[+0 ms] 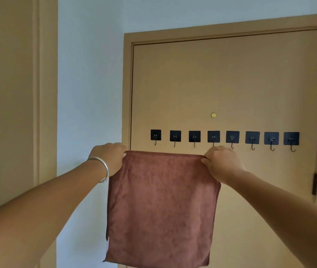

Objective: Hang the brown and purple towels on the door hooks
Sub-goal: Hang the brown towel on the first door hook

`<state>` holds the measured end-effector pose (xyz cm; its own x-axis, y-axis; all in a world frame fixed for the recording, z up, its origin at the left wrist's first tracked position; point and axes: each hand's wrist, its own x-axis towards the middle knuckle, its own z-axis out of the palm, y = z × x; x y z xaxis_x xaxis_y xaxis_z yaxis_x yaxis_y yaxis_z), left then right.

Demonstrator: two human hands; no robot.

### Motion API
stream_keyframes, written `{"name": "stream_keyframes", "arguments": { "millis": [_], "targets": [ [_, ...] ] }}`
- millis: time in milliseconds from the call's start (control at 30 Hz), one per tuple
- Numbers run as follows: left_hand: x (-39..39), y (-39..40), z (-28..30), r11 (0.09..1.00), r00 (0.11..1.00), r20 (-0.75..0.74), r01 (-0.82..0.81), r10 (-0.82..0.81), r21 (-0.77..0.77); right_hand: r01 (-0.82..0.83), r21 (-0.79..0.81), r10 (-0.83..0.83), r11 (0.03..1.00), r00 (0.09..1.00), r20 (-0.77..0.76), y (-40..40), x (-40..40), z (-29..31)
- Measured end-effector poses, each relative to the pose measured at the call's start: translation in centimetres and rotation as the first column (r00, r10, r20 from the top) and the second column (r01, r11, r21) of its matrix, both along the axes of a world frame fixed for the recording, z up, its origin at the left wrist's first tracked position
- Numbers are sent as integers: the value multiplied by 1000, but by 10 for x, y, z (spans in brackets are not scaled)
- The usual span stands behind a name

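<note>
Hooks line tan door, pale wall beside it.

- A row of eight hooks runs across the door.
- The towel hangs in front of the door, just below the row's left half.
- The left hand holds the towel's upper left corner, the right hand its upper right.

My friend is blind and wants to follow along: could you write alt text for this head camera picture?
Two bare hands, left hand and right hand, hold a brown towel by its top corners, spread flat before a tan door. Just above it runs a row of eight black adhesive hooks, all bare.
</note>
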<state>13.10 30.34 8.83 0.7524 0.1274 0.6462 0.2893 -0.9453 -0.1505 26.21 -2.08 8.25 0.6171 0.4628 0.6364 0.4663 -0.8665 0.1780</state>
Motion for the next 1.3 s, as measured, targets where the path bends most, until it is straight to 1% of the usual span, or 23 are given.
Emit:
{"name": "stream_keyframes", "arguments": {
  "millis": [133,267,367,433,467,533,567,600,667,733,800,867,933,1033,1133,1200,1300],
  "targets": [
    [40,24,-13,1000,1000,5,-3,3,-9,-4,-18,4,1000,1000,-12,29,43,-6],
    [84,46,-20,1000,998,59,-11,10,9,-44,10,44,999,999,-8,59,91,-9],
    [114,60,-20,996,993,75,-87,87,-6,-109,46,110,993,994,-6,83,130,-11],
    [136,70,-14,990,989,63,-137,136,21,-178,97,182,979,983,-32,100,157,-9],
    [147,76,-11,992,990,68,-126,124,32,-212,118,217,970,976,-29,109,169,-8],
    [166,84,-3,997,996,78,-47,42,57,-279,145,283,949,959,-6,126,192,-4],
    [173,87,0,996,998,67,-8,2,87,-323,156,327,933,945,0,133,202,-2],
    [181,89,2,988,999,46,14,-21,151,-369,158,374,916,928,1,139,211,-1],
    [197,95,4,954,1000,-7,6,-4,300,-442,122,446,889,895,-3,149,227,3],
    [212,97,5,929,993,-55,-79,106,362,-487,26,488,873,873,-12,157,241,5],
    [228,98,5,905,977,-55,-166,204,392,-511,-53,511,858,860,-14,166,256,5],
    [243,99,4,906,972,-47,-198,232,375,-504,-83,505,860,863,-11,176,268,5],
    [260,105,3,931,977,-37,-189,210,313,-467,-99,469,879,883,-9,189,277,6],
    [282,115,5,982,993,-34,-103,110,157,-394,-91,395,914,919,-15,204,287,10],
    [309,122,10,1000,999,-36,-10,10,4,-309,-76,309,948,951,-17,217,297,15],
    [328,123,12,1000,1000,-21,1,-2,-30,-249,-84,249,965,968,-11,225,304,17],
    [351,126,7,998,1000,-27,4,-6,-59,-149,-146,152,978,988,10,237,311,18]
  ]
}}
